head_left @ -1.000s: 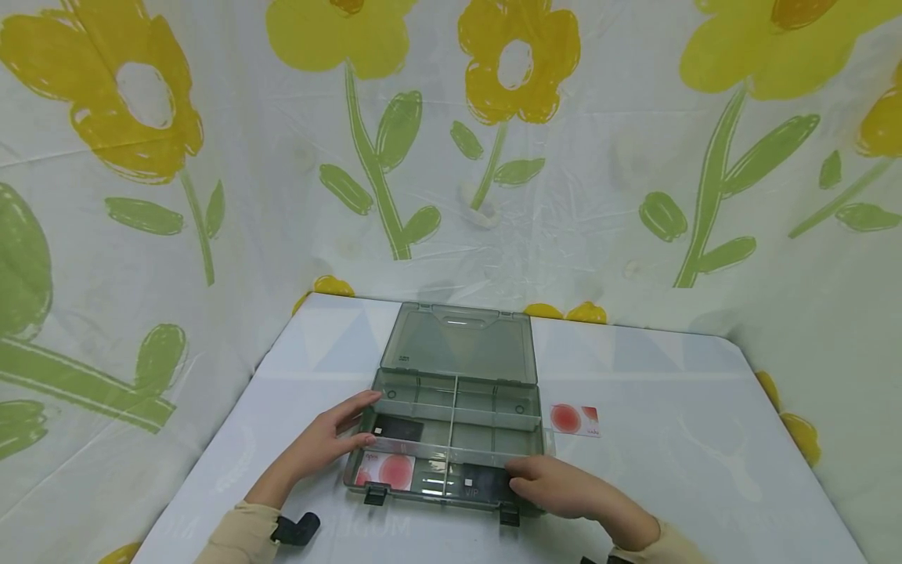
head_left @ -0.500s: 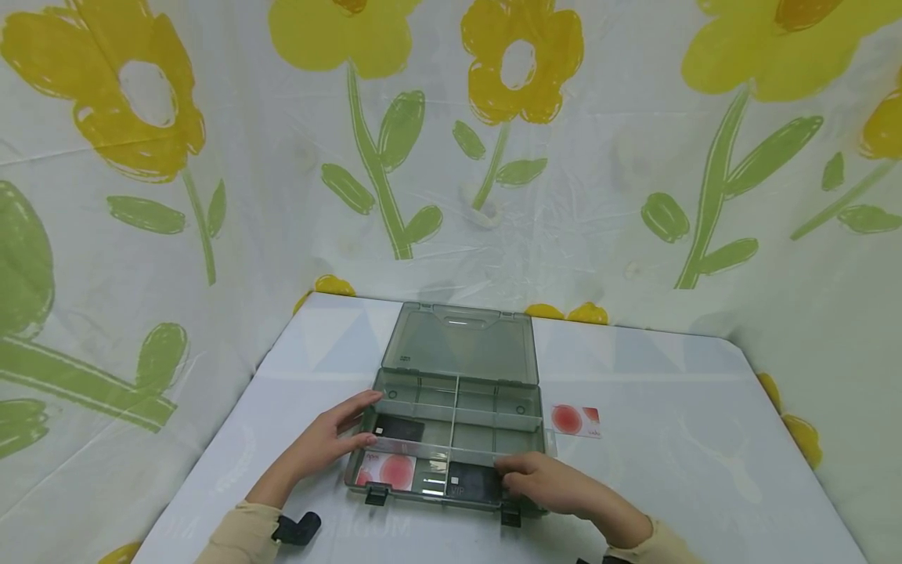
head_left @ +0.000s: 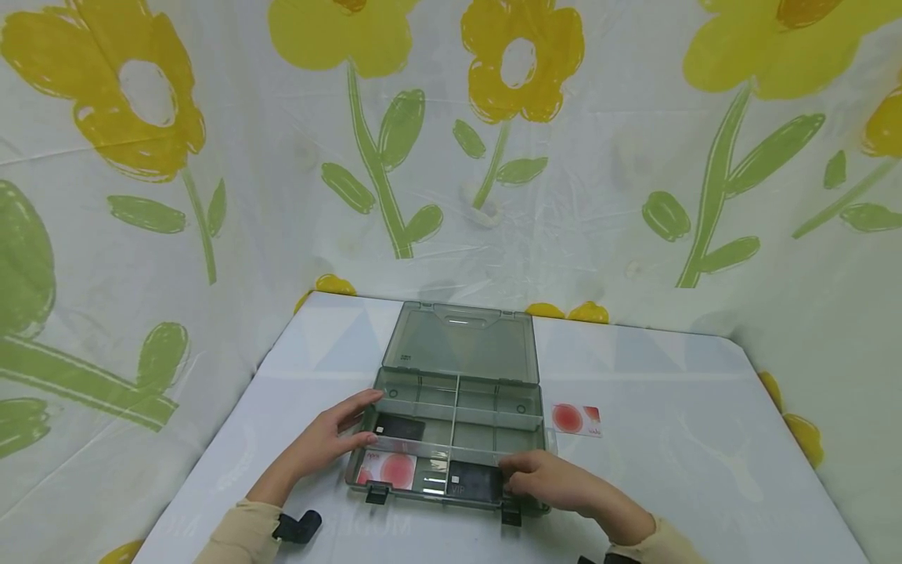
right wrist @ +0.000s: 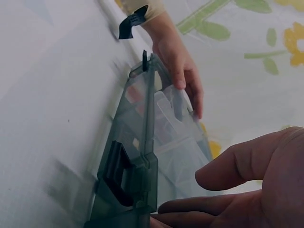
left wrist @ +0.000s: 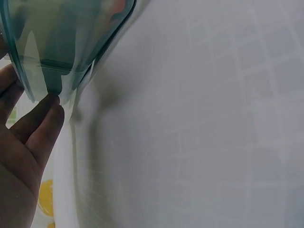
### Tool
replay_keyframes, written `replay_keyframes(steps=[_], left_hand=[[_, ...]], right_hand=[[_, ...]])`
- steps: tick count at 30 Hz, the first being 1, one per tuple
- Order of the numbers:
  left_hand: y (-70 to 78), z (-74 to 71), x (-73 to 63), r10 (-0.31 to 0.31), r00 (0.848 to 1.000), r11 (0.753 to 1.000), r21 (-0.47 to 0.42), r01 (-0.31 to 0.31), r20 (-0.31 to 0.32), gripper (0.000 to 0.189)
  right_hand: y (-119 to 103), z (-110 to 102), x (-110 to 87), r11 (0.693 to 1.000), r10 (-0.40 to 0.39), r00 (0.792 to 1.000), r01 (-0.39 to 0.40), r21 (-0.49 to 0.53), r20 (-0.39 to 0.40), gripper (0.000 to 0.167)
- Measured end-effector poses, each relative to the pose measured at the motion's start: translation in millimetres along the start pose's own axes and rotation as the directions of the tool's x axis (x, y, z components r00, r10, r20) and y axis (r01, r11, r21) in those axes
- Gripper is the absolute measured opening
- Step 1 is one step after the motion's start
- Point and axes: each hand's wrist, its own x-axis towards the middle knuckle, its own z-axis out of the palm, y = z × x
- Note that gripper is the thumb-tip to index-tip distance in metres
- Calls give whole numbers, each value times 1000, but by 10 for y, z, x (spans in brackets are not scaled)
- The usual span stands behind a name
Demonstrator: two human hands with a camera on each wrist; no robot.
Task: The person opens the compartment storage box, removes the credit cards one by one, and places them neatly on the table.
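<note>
A green-tinted clear compartment box (head_left: 493,439) lies on the table with its lid (head_left: 461,345) swung back. My left hand (head_left: 327,439) rests on the box's left edge, fingers extended and thumb apart; the left wrist view shows its fingers against the box's side. My right hand (head_left: 550,482) reaches into the front right compartment, fingertips at the right end of a black VIP card (head_left: 470,482). In the right wrist view its thumb (right wrist: 228,171) stands apart from the fingers. A red-and-white card (head_left: 387,470) lies front left, another black card (head_left: 399,428) behind it.
Another red-and-white card (head_left: 576,420) lies on the white table (head_left: 669,439), right of the box. Two dark latches (head_left: 510,515) jut from the box's front. A flower-patterned curtain (head_left: 592,196) hangs behind the table and at its sides.
My right hand has moved a little left, and the black VIP card in the front right compartment has slid left toward the divider. My left hand has stayed put.
</note>
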Motion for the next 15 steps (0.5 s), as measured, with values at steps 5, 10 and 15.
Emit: replay_keyframes(steps=[5, 10, 15], left_hand=[[3, -3, 3, 3, 1000, 1000, 0, -3, 2, 71], [1, -3, 2, 9, 1000, 1000, -1, -9, 5, 71], [3, -4, 2, 13, 1000, 1000, -3, -13, 1, 70]], right_hand=[[34, 19, 1, 997, -2, 1000, 3, 80, -5, 45], [83, 32, -11, 982, -3, 1000, 4, 188, -2, 47], [94, 29, -21, 976, -15, 1000, 14, 217, 3, 48]])
